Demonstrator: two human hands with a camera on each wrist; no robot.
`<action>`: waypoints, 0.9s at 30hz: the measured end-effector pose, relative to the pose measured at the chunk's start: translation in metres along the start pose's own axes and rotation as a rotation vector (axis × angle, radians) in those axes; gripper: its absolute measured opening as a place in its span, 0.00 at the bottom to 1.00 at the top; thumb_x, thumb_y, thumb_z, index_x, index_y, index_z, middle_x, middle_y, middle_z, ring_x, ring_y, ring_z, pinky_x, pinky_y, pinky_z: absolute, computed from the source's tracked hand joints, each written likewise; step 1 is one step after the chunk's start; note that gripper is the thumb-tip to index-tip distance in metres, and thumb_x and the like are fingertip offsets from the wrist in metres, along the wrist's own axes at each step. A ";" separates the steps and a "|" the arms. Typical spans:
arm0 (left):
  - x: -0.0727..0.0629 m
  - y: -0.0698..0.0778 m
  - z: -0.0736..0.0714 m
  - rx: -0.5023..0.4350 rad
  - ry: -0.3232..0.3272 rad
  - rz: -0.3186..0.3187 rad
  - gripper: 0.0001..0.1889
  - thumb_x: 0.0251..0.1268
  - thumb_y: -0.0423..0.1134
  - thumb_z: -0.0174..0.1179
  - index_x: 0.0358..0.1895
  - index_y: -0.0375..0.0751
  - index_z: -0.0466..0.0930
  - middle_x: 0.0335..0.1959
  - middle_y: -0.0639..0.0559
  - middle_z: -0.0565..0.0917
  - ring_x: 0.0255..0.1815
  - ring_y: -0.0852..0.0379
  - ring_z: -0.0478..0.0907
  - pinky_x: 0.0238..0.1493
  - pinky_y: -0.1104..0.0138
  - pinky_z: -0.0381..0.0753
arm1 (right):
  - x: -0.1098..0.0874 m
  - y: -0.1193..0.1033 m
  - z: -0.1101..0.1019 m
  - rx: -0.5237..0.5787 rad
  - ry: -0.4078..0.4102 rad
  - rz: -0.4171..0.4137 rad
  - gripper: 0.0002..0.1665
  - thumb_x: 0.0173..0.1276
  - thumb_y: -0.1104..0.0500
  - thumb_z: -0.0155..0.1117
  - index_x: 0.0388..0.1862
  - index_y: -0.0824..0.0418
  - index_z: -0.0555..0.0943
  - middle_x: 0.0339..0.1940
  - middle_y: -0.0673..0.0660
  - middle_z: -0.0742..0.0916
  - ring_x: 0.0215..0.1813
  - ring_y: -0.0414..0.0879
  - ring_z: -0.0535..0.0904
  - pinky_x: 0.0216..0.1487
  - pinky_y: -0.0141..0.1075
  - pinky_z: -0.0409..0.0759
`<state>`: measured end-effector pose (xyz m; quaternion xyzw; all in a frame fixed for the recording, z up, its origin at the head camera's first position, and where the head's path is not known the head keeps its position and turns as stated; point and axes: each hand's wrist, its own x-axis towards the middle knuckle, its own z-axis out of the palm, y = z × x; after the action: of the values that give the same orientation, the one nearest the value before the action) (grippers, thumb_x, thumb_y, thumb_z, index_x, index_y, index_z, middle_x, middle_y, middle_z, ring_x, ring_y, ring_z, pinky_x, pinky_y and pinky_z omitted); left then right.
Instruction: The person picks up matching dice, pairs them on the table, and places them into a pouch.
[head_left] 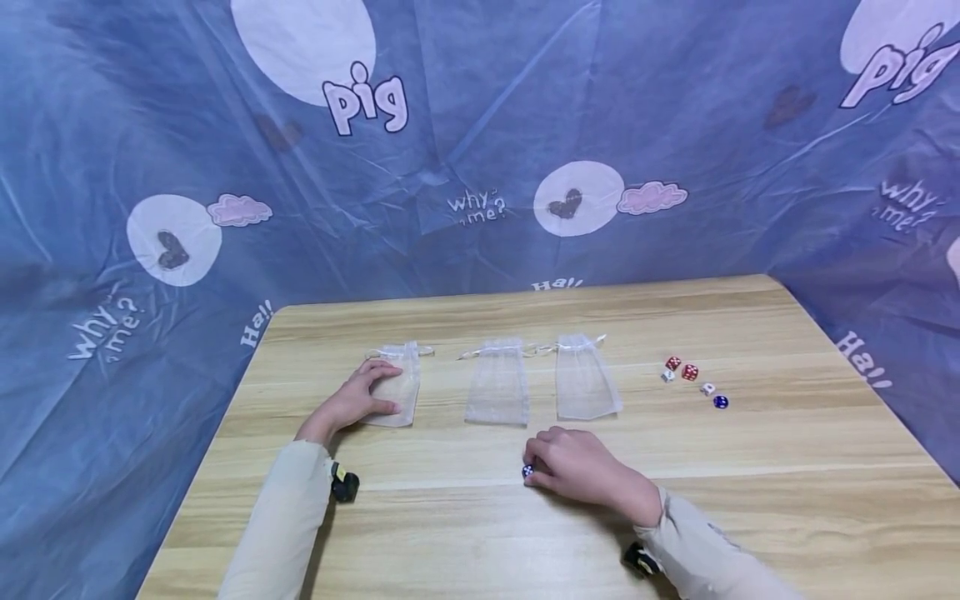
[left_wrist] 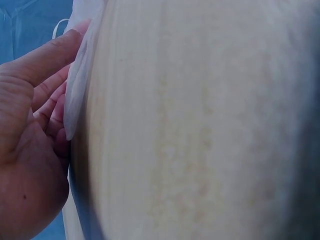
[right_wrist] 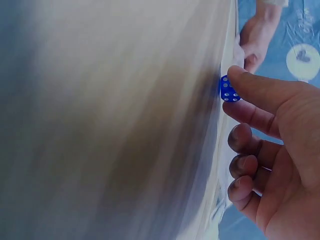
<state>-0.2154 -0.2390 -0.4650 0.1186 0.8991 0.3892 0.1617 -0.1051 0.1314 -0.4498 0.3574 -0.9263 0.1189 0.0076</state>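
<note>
My left hand [head_left: 363, 396] rests on the leftmost white mesh drawstring bag [head_left: 405, 387], thumb and fingers spread over it. In the left wrist view, thin fabric [left_wrist: 80, 85] lies along the fingertips. Between thumb and index finger, my right hand [head_left: 581, 467] pinches a dark blue die with white dots [right_wrist: 229, 90], close over the table in front of the bags. Its other fingers are curled loosely beneath in the right wrist view. Two more flat mesh bags, a middle one [head_left: 498, 387] and a right one [head_left: 587, 383], lie beyond this hand.
Right of the bags lie loose dice: two red, one of them a red die [head_left: 690, 372], two white, one being a white die [head_left: 707, 389], and a blue die [head_left: 721, 402]. The wooden table [head_left: 450, 533] meets a printed blue cloth [head_left: 450, 250] behind.
</note>
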 end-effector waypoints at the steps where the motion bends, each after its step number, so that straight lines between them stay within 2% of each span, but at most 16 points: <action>1: 0.000 0.000 0.000 0.001 0.001 -0.002 0.35 0.53 0.39 0.71 0.67 0.38 0.69 0.71 0.40 0.59 0.74 0.35 0.51 0.73 0.41 0.49 | 0.002 -0.003 0.001 -0.003 -0.002 -0.010 0.12 0.59 0.44 0.69 0.32 0.49 0.80 0.27 0.42 0.81 0.29 0.35 0.74 0.27 0.30 0.73; 9: 0.000 -0.001 0.001 -0.002 0.001 -0.011 0.35 0.54 0.39 0.71 0.67 0.39 0.69 0.71 0.41 0.59 0.75 0.36 0.51 0.74 0.42 0.48 | 0.015 -0.021 0.006 -0.024 0.009 -0.056 0.13 0.60 0.43 0.68 0.31 0.48 0.79 0.25 0.41 0.79 0.27 0.33 0.72 0.25 0.28 0.71; 17: 0.000 0.001 -0.001 -0.002 0.002 -0.008 0.35 0.54 0.39 0.71 0.66 0.38 0.69 0.71 0.41 0.60 0.75 0.36 0.51 0.74 0.41 0.48 | 0.014 -0.023 0.007 0.003 -0.023 -0.027 0.15 0.59 0.40 0.68 0.32 0.48 0.79 0.25 0.41 0.78 0.27 0.34 0.71 0.24 0.28 0.69; 23: 0.000 0.000 0.000 -0.003 0.001 -0.008 0.35 0.54 0.39 0.71 0.66 0.39 0.69 0.71 0.41 0.60 0.75 0.36 0.51 0.74 0.41 0.48 | 0.003 -0.008 -0.005 0.141 -0.042 0.066 0.17 0.59 0.41 0.68 0.38 0.49 0.79 0.32 0.43 0.83 0.32 0.35 0.75 0.29 0.29 0.73; 27: -0.001 -0.001 0.000 -0.003 0.002 -0.016 0.35 0.54 0.39 0.70 0.67 0.39 0.69 0.71 0.42 0.59 0.75 0.36 0.50 0.73 0.41 0.48 | -0.009 0.011 -0.020 0.256 -0.014 0.141 0.16 0.59 0.45 0.69 0.41 0.51 0.80 0.30 0.43 0.82 0.30 0.32 0.73 0.30 0.27 0.72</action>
<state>-0.2147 -0.2397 -0.4661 0.1106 0.8996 0.3894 0.1640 -0.1068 0.1494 -0.4337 0.2905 -0.9264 0.2337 -0.0529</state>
